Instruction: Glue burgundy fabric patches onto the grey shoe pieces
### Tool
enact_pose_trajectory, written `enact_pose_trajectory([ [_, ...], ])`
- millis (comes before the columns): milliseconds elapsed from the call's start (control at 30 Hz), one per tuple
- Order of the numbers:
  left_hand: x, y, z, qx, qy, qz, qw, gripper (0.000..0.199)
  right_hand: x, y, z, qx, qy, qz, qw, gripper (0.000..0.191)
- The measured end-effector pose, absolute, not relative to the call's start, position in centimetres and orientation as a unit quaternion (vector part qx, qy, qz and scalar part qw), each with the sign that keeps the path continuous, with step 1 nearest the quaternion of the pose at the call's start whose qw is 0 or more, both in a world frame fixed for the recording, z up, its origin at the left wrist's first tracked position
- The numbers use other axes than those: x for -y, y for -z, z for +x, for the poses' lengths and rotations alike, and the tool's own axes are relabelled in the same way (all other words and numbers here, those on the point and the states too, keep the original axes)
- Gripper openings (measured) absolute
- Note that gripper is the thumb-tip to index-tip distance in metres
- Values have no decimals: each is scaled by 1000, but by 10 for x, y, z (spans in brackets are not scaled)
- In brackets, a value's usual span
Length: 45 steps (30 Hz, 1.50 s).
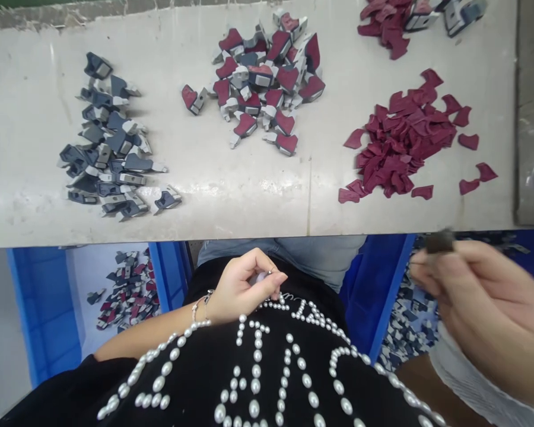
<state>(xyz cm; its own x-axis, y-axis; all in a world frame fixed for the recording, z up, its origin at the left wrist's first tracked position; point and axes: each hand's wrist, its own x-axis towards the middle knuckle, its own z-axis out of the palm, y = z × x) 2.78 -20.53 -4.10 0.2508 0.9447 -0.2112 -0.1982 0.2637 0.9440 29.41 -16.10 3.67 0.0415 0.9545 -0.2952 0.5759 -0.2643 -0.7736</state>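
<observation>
Though blurred, a dark piece (440, 241)

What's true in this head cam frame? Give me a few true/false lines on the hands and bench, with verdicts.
1. The right hand holds a small dark piece. True.
2. The left hand rests on the bench. False: it is raised in front of the chest, above a pearl-studded black top.
3. Loose maroon pieces lie heaped on the bench. True.
4. The blue bin at lower left is empty. False: it holds a heap of mixed grey and maroon parts.
</observation>
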Motion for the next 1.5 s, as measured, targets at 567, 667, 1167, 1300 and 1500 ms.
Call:
enact_pose_trajectory([
  [567,193,42,22,-399,-441,538,598,3,144,-20,240,648,-638,-415,17,22],
  [667,195,44,21,-403,-426,538,605,8,145,-19,240,646,-640,-417,-2,21],
  [1167,194,43,19,-358,-410,660,517,43,149,-8,232,668,-629,-398,7,33],
  [1300,194,43,21,-363,-408,676,495,46,147,-8,229,669,-635,-385,0,32],
  [1500,194,41,23,-382,-408,679,477,39,149,-7,228,671,-628,-394,27,31],
])
